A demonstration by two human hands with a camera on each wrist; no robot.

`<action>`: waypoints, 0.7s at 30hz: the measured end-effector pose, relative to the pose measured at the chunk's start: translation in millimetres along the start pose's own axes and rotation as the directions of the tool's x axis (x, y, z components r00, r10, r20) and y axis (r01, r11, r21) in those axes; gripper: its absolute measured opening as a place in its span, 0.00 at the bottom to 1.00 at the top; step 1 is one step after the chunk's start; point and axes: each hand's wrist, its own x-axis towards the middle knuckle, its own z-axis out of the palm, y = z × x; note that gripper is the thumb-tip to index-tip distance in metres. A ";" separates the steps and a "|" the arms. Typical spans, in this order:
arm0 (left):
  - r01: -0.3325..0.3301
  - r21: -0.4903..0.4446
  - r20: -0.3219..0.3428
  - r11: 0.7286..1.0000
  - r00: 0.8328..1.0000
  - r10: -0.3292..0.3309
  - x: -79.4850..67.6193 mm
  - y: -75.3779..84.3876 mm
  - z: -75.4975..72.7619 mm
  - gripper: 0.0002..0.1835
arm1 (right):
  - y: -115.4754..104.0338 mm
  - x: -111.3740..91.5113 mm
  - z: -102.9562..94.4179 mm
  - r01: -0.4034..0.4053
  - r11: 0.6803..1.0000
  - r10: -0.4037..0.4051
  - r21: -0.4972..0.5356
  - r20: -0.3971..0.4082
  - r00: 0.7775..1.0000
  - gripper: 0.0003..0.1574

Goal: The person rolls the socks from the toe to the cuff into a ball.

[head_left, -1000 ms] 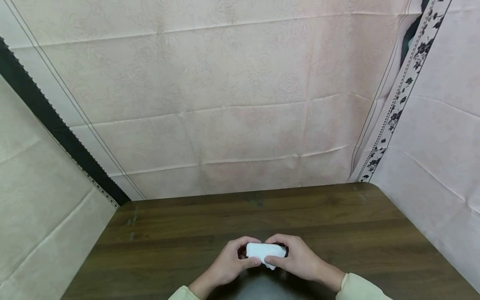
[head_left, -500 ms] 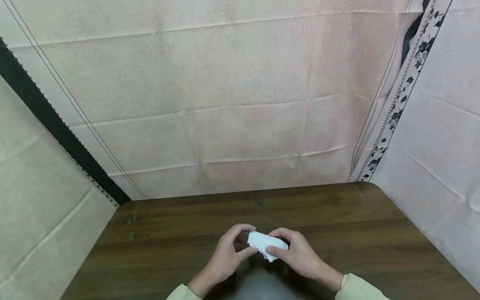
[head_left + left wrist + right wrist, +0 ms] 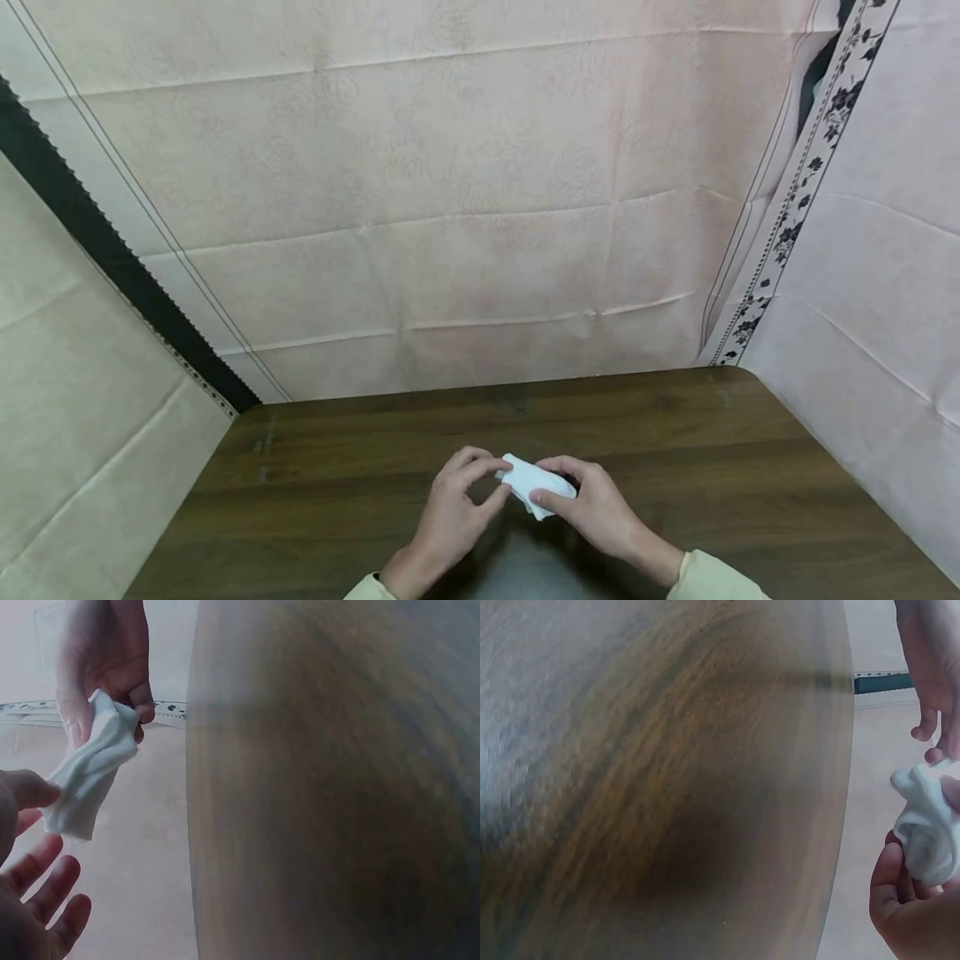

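Note:
A white soft cloth [image 3: 534, 482], rolled into a short bundle, is held above the table between both hands. My right hand [image 3: 602, 510] grips its right end, with the thumb across the near side and the fingers behind. At the other end, my left hand [image 3: 452, 510] pinches the cloth between thumb and forefinger. Its other fingers spread loosely below the cloth [image 3: 94, 776] in the left wrist view. The right wrist view shows coiled layers at the end of the cloth [image 3: 926, 844] beside the right-hand fingers.
A brown wood-grain table [image 3: 360, 467] lies under the hands. Pale patterned sheets [image 3: 465, 192] hang behind it and at both sides, with a dark strip [image 3: 127, 250] on the left and a floral border [image 3: 795, 208] on the right.
The cloth has risen slightly away from the person and tilted, its left end now higher in the head view. My left hand loosened from its earlier hold, and its fingertips now pinch that end.

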 end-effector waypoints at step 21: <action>0.531 -0.585 0.174 0.613 0.821 -0.545 12.9 0.8 2.2 0.08 | -3.0 -1.7 8.9 0.054 0.998 -0.055 -0.011 -0.136 0.989 0.17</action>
